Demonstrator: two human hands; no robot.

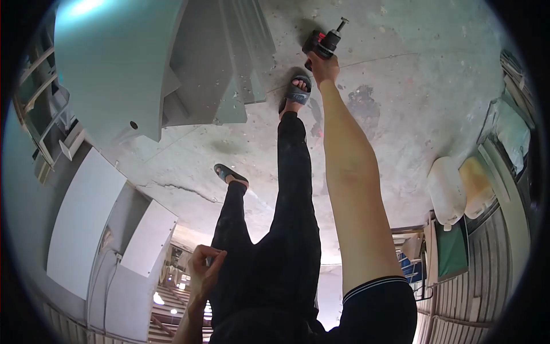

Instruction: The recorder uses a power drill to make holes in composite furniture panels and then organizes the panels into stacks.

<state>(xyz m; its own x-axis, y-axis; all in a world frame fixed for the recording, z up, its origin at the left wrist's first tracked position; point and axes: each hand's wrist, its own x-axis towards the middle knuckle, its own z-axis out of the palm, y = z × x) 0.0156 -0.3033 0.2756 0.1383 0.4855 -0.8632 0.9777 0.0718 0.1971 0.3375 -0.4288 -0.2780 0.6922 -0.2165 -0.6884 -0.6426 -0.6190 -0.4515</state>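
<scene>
**Drill held low over a cracked concrete floor**

A bare concrete floor [401, 74], stained and cracked, was seen spread beneath the person, with grey panels [189, 69] laid flat on it at the upper left and white boards [86, 223] stood on edge along the left side, apparently kept out of the walking path. Two pale plastic containers [458, 189] were set aside at the right.

The right hand [323, 66] was stretched far down at full arm's length, and a red and black power drill [325, 41] was gripped in it close to the floor, its chuck pointed away from the body. A sandalled foot [296, 92] was planted just beside the hand.

The left hand [204, 266] was held up near the hip with the fingers curled in; something small may have been pinched there, but it could not be made out.
</scene>
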